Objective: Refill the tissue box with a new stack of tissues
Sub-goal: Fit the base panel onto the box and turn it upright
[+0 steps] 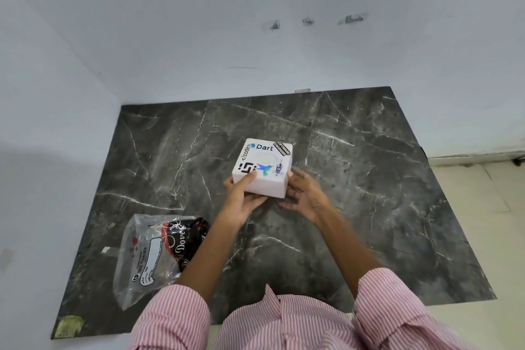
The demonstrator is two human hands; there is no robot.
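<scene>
A white square tissue box with stickers on its top sits at the middle of the dark marble slab, its oval slot facing up. My left hand grips the box's near left corner, thumb on the top. My right hand cups the near right side; it is slightly blurred. A clear plastic tissue packet with black, red and white print lies on the slab at the near left, apart from both hands.
White walls close the slab in at the back and left. A pale tiled floor lies to the right of the slab. A yellowish patch marks the slab's near left corner. My pink striped sleeves fill the bottom of the view.
</scene>
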